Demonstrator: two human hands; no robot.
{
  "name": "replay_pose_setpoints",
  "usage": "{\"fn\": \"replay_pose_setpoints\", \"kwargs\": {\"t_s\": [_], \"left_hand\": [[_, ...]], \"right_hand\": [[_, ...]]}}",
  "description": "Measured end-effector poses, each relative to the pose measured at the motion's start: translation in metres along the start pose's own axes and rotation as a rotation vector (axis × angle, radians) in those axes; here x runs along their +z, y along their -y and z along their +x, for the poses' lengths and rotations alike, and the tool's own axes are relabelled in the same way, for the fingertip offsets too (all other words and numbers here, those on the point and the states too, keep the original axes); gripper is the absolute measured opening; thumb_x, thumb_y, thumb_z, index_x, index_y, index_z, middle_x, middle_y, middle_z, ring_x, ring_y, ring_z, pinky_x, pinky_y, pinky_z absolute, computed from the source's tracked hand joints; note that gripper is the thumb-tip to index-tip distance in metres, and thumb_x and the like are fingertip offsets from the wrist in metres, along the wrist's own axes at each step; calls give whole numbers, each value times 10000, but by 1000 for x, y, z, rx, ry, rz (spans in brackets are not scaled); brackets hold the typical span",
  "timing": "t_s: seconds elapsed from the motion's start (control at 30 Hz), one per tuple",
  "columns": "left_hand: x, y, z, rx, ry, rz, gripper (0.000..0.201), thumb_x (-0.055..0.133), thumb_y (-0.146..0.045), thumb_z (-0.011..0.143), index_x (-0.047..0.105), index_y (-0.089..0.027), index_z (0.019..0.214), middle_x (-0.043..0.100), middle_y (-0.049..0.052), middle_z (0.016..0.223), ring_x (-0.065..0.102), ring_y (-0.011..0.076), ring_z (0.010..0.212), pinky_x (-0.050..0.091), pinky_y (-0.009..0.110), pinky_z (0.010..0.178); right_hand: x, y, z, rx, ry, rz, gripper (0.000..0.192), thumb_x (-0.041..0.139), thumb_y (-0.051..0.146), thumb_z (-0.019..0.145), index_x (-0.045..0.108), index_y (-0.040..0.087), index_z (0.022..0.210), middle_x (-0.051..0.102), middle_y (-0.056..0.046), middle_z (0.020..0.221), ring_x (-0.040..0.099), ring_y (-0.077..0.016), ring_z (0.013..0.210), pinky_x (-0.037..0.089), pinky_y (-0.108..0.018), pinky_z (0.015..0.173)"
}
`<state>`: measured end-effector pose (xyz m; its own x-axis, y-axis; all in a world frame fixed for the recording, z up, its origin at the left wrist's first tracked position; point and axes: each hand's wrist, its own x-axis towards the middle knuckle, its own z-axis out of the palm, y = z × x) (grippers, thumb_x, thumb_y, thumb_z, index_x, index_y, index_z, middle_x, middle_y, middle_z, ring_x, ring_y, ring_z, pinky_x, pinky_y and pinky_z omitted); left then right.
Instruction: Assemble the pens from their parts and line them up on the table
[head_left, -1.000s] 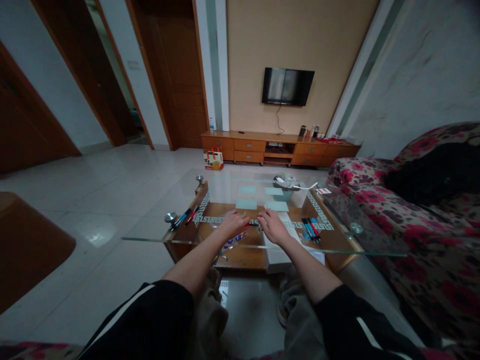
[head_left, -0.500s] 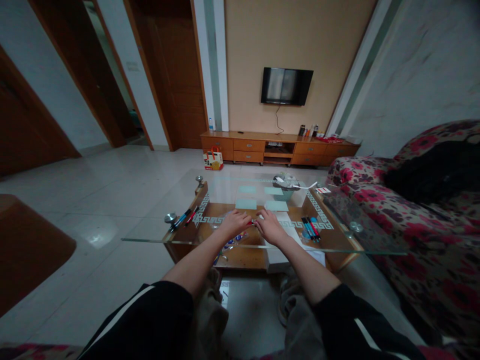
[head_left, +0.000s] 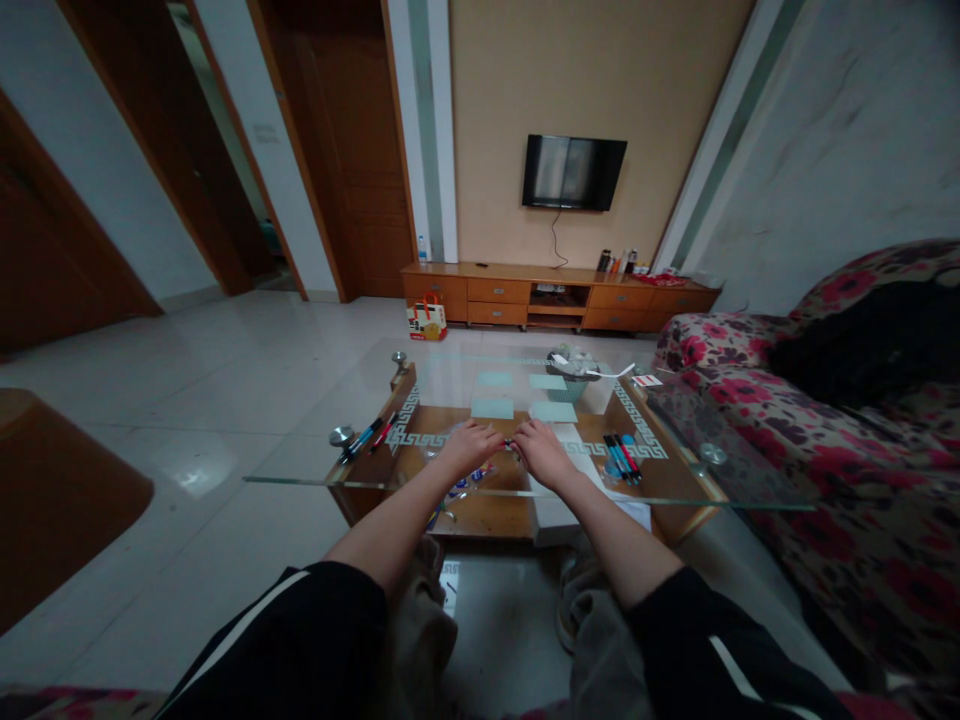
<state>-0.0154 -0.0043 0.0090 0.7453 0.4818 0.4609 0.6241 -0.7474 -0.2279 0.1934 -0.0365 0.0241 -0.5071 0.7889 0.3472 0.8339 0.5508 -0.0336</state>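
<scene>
Pen time, I guess: a small red-tipped pen sits right between my two hands, low over the glass tabletop, near its middle. My left hand is curled with the fingertips closed on one end, and my right hand is curled on the other end, so both hands are pinching it and nearly touching each other. It's tiny in view, so I can't tell which part is cap and which is body.

Just past my knuckles are four pale green sticky notes laid flat on the glass in two rows. Off to my right there's a little bunch of blue and red markers lying side by side. On my left a couple more pens rest near the table's edge beside a round metal fitting. Farther back on the table sits a bowl full of stuff I can't make out.

Floral sofa runs along my right. TV hangs on the far wall above a long wooden cabinet.
</scene>
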Motion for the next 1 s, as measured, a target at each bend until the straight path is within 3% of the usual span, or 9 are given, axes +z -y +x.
{"fn": "replay_pose_setpoints", "kwargs": {"t_s": [0.37, 0.67, 0.83, 1.0], "left_hand": [[6, 0, -1, -11, 19, -38, 208, 494, -300, 987, 613, -167, 881, 694, 46, 832, 626, 159, 761, 355, 317, 767], [0, -2, 0, -7, 55, -24, 179, 493, -290, 988, 612, -175, 919, 677, 42, 860, 626, 161, 798, 364, 319, 772], [1, -1, -1, -17, 50, -24, 152, 507, -280, 979, 612, -171, 963, 683, 48, 885, 629, 166, 808, 372, 320, 783], [3, 0, -2, -49, 48, -23, 160, 501, -276, 979, 606, -169, 923, 684, 52, 877, 630, 171, 812, 380, 319, 797]], "right_hand": [[-9, 1, 0, -25, -39, -21, 213, 534, 320, 966, 695, 194, 905, 613, -94, 975, 494, -232, 987, 393, -341, 821], [-9, 0, -1, 25, -62, 13, 86, 654, 231, 883, 631, 186, 952, 586, -78, 1017, 499, -225, 999, 403, -334, 838], [-11, 3, -4, 29, -66, 60, 216, 573, 345, 942, 617, 188, 1084, 581, -95, 1086, 506, -231, 1030, 408, -349, 891], [-8, 1, -4, 64, -59, 55, 267, 429, 324, 1008, 655, 182, 999, 580, -108, 1138, 520, -223, 1033, 412, -355, 914]]}}
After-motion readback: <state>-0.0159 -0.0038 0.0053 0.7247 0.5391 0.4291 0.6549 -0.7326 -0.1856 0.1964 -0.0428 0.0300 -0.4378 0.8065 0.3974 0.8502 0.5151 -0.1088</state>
